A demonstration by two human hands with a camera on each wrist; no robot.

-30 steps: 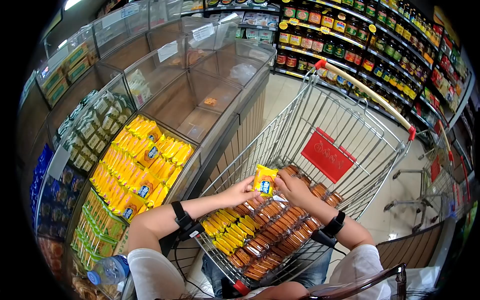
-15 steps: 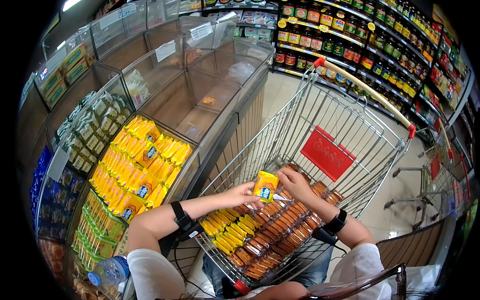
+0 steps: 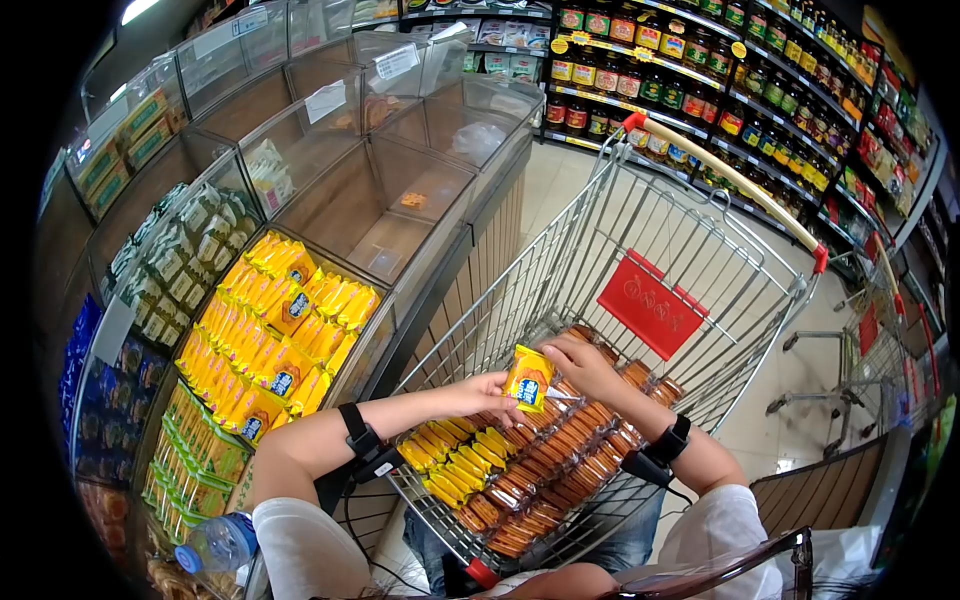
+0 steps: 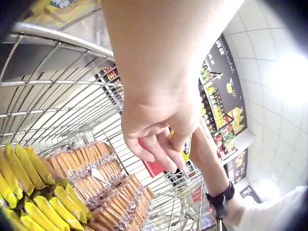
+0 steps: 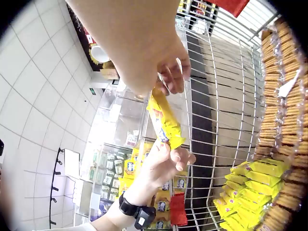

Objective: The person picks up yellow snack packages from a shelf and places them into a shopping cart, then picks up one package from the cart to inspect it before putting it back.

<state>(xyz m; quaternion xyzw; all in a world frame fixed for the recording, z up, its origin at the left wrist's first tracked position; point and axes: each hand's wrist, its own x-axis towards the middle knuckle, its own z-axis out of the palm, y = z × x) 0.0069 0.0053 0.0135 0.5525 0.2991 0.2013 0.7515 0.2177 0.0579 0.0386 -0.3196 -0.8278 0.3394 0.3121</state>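
A yellow packet (image 3: 528,378) with a blue label is held upright above the shopping cart. My left hand (image 3: 482,393) pinches its lower left side, thumb and fingers around the edge. At its upper right corner my right hand (image 3: 580,362) grips the wrapper; in the right wrist view the packet (image 5: 163,118) spans between the right hand (image 5: 169,72) above and the left hand (image 5: 166,161) below. Beneath them, the cart holds rows of brown biscuit packs (image 3: 545,455) and smaller yellow packs (image 3: 462,462). In the left wrist view the left hand (image 4: 156,132) mostly hides the packet.
Left of the cart (image 3: 490,290) stands a display with clear bins; one holds yellow packets (image 3: 270,335), another green ones (image 3: 190,440). A water bottle (image 3: 215,543) lies at the lower left. Jar shelves (image 3: 650,60) are behind, and a second cart (image 3: 870,340) is at the right.
The packet has tilted and shifted slightly between the hands. The right hand came away from its lower right side to the upper corner. The head view has shifted a little.
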